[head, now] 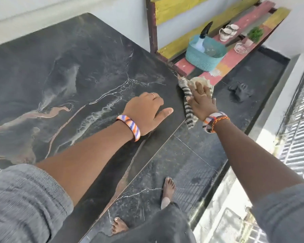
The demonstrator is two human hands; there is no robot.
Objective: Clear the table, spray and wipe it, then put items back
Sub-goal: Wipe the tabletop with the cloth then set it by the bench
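A potted plant [254, 35] stands on a painted shelf [239, 55].

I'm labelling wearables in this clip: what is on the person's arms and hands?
Both arms have grey ribbed sleeves pushed up. The left hand has a thin ring, with an orange, purple and white striped bangle at the wrist. The right hand has a ring, a similar bangle and an orange thread.

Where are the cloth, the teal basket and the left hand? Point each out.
cloth [187, 95]: head view, on its striped part at the table's right edge.
teal basket [203, 58]: head view, on its front wall, on the painted bench.
left hand [146, 109]: head view, on the back of the hand, resting on the table.
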